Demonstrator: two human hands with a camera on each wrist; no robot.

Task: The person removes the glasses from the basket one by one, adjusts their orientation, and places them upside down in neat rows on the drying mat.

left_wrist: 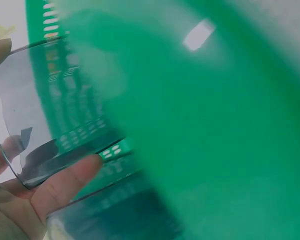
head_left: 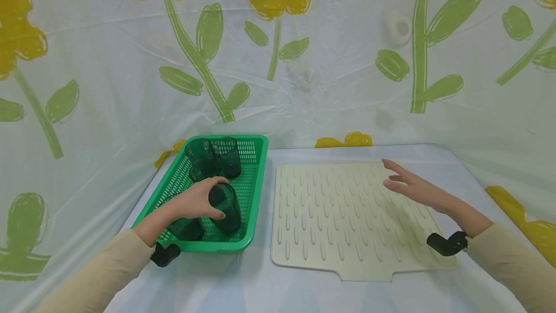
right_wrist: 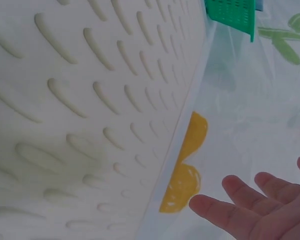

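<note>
In the head view, a green plastic basket (head_left: 259, 192) holds several dark tinted drinking glasses. My left hand (head_left: 197, 200) curls its thumb and fingers round the rim of one glass (head_left: 229, 214) at the basket's front right. The left wrist view shows that glass (left_wrist: 65, 105) between thumb and fingers, with another glass (left_wrist: 115, 210) close beside it. Over the right part of a cream ridged drying mat (head_left: 326, 216) hovers my right hand (head_left: 417, 190), its fingers extended and holding nothing. In the right wrist view the hand (right_wrist: 270, 215) has its fingers spread.
Two glasses (head_left: 201, 156) (head_left: 228, 158) stand at the back of the basket. One more glass (head_left: 187, 228) is partly behind the left hand. A white curtain (head_left: 339, 76) with printed flowers hangs behind the white table (head_left: 243, 284).
</note>
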